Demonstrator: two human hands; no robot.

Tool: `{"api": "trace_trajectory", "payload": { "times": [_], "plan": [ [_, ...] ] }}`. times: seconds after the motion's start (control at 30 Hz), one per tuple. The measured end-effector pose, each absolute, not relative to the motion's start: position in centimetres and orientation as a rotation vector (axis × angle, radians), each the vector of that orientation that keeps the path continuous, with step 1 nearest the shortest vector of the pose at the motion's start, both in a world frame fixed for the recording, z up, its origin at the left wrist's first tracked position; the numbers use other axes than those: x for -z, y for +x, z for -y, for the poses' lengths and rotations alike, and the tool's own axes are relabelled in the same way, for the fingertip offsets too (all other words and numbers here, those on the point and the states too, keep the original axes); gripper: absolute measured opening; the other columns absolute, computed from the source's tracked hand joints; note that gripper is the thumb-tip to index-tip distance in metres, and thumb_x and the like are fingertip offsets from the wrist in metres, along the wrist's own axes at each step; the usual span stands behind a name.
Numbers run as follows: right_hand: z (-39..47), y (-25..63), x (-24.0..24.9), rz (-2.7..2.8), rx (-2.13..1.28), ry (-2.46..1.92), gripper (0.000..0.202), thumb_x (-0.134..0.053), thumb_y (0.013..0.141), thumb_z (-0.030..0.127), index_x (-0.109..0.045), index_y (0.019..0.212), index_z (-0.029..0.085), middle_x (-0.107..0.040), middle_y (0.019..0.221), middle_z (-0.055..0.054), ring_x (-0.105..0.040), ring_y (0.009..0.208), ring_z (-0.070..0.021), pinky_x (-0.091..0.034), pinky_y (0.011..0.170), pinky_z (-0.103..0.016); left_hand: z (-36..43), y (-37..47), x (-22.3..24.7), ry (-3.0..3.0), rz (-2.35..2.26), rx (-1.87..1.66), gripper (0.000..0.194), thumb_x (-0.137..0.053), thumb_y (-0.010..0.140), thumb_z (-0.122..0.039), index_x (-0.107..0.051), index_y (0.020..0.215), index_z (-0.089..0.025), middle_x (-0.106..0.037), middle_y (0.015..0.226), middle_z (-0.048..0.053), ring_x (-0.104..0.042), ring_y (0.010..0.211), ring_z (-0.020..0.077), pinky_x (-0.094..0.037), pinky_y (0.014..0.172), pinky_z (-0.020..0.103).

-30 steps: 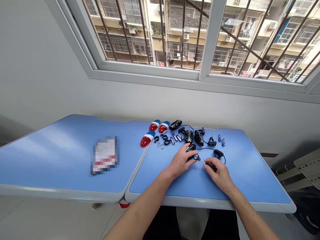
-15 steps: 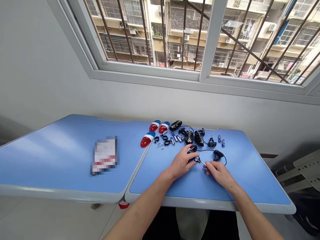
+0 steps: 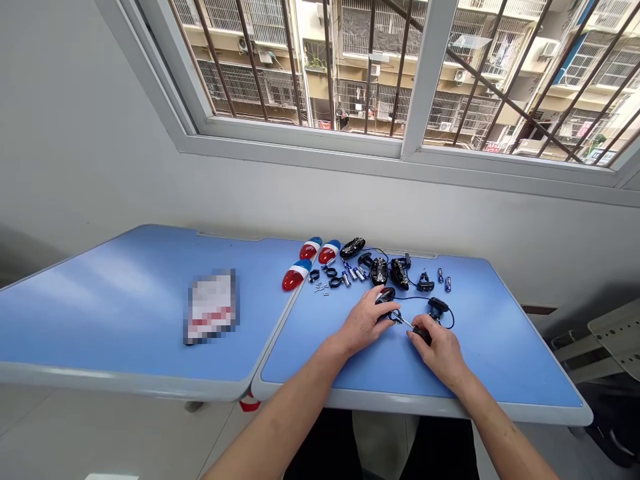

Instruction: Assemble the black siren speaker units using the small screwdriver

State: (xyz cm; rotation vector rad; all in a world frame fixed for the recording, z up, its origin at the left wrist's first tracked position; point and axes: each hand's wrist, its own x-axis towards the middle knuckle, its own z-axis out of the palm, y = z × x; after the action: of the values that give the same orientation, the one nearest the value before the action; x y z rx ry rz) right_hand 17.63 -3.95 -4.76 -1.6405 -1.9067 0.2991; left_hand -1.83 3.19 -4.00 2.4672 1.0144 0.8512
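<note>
My left hand [image 3: 367,321] is closed round a dark oval light unit [image 3: 385,295] and a small black ring clamp [image 3: 395,316] at its near end. In my right hand [image 3: 438,347] is the black handle of a screwdriver [image 3: 421,333], its thin metal shaft pointing left to the clamp. Whether the tip sits in a screw is too small to tell. A cable runs from the held unit to a black bracket piece [image 3: 438,308] beyond my right hand.
Behind my hands lie black light bodies [image 3: 379,272], batteries [image 3: 447,284], ring clamps [image 3: 335,283] and small screws [image 3: 320,287]. Red, white and blue covers [image 3: 297,275] sit left of them, across the table seam. A blurred packet [image 3: 212,305] lies on the left table.
My right hand has shifted its grip from the thin shaft to the black handle of the screwdriver. My left hand keeps its hold. The view has tilted slightly.
</note>
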Motion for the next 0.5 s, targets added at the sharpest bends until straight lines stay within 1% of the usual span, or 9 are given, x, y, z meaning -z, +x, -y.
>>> {"api": "trace_trajectory", "payload": {
  "times": [0.07, 0.13, 0.23, 0.27, 0.33, 0.4, 0.5],
  "plan": [
    [3.98, 17.61, 4.69, 1.905, -0.317, -1.669, 0.022, -0.047, 0.087, 0.036, -0.06, 0.098, 0.022, -0.068, 0.081, -0.002, -0.062, 0.073, -0.0187, -0.045, 0.065, -0.029, -3.24, -1.83, 4.09, 2.47, -1.004, -0.857, 0.035, -0.066, 0.08, -0.016, -0.065, 0.113, -0.026, -0.043, 0.137, 0.012, -0.042, 0.128, 0.031, -0.043, 0.103, 0.046],
    [3.96, 17.63, 4.57, 1.901, -0.329, -1.671, 0.029, -0.042, 0.089, 0.038, -0.061, 0.104, 0.02, -0.07, 0.089, -0.005, -0.065, 0.081, -0.0207, -0.047, 0.07, -0.031, -3.28, -1.84, 4.15, 2.472, -0.998, -0.857, 0.034, -0.066, 0.08, -0.016, -0.065, 0.113, -0.025, -0.043, 0.137, 0.012, -0.042, 0.128, 0.0312, -0.043, 0.103, 0.046],
    [3.86, 17.65, 4.32, 1.916, -0.354, -1.629, 0.032, -0.037, 0.092, 0.035, -0.065, 0.102, 0.021, -0.07, 0.099, -0.007, -0.065, 0.093, -0.0214, -0.048, 0.076, -0.032, -3.31, -1.85, 4.18, 2.473, -0.994, -0.853, 0.032, -0.065, 0.081, -0.017, -0.066, 0.113, -0.025, -0.042, 0.137, 0.013, -0.042, 0.128, 0.0317, -0.042, 0.102, 0.047],
    [3.83, 17.66, 4.22, 1.921, -0.364, -1.613, 0.032, -0.037, 0.092, 0.034, -0.066, 0.099, 0.022, -0.07, 0.098, -0.006, -0.065, 0.092, -0.0211, -0.048, 0.076, -0.031, -3.31, -1.85, 4.17, 2.471, -0.993, -0.853, 0.032, -0.065, 0.081, -0.018, -0.066, 0.113, -0.024, -0.042, 0.137, 0.013, -0.042, 0.128, 0.0318, -0.042, 0.102, 0.047],
    [3.77, 17.7, 4.0, 1.918, -0.385, -1.596, 0.03, -0.04, 0.09, 0.035, -0.067, 0.094, 0.022, -0.071, 0.091, -0.004, -0.066, 0.085, -0.0204, -0.049, 0.071, -0.03, -3.31, -1.86, 4.13, 2.464, -0.991, -0.852, 0.032, -0.065, 0.081, -0.017, -0.066, 0.113, -0.024, -0.042, 0.137, 0.014, -0.042, 0.128, 0.0321, -0.042, 0.102, 0.047],
    [3.74, 17.79, 3.85, 1.906, -0.408, -1.587, 0.028, -0.043, 0.089, 0.036, -0.068, 0.093, 0.023, -0.072, 0.085, -0.003, -0.067, 0.078, -0.0198, -0.049, 0.066, -0.03, -3.31, -1.86, 4.09, 2.453, -0.994, -0.844, 0.033, -0.065, 0.081, -0.016, -0.066, 0.113, -0.024, -0.041, 0.138, 0.014, -0.042, 0.128, 0.0326, -0.042, 0.103, 0.047],
    [3.67, 17.97, 3.95, 1.903, -0.417, -1.554, 0.025, -0.046, 0.089, 0.035, -0.068, 0.097, 0.024, -0.073, 0.088, -0.002, -0.068, 0.079, -0.0197, -0.051, 0.069, -0.03, -3.27, -1.88, 4.02, 2.44, -1.008, -0.823, 0.034, -0.064, 0.081, -0.016, -0.065, 0.114, -0.023, -0.04, 0.138, 0.015, -0.04, 0.129, 0.033, -0.041, 0.103, 0.047]
  ]
}}
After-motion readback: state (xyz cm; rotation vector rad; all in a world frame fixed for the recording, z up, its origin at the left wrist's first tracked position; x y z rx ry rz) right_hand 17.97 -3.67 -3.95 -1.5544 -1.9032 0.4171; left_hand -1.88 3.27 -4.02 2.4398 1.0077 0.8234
